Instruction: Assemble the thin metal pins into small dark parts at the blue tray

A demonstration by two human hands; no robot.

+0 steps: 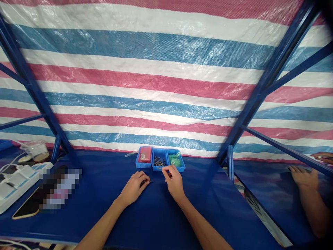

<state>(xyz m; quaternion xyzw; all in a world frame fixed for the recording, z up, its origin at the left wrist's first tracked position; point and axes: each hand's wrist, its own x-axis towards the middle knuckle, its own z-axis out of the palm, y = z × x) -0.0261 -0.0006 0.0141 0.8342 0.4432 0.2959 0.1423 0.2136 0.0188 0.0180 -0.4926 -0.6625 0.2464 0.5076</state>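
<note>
My left hand [134,187] rests low over the blue table, its fingers curled round several thin dark metal pieces that look like screws [151,182], with tips poking out past the thumb. Just in front of the middle blue bin [158,169], my right hand [173,178] pinches one small screw [159,168] between thumb and forefinger. That bin holds a loose heap of dark screws [158,161]. To its left, a blue bin [143,166] contains red plastic packets [145,154]. On the right, another blue bin [181,168] has green plastic bags [174,160] in it.
A white power strip [15,189], a phone [27,205] and a clear plastic tub [37,150] lie at the left. Blue metal posts [249,104] flank the table before a striped sheet [156,86]. Another person's hand [305,178] is at a table on the right.
</note>
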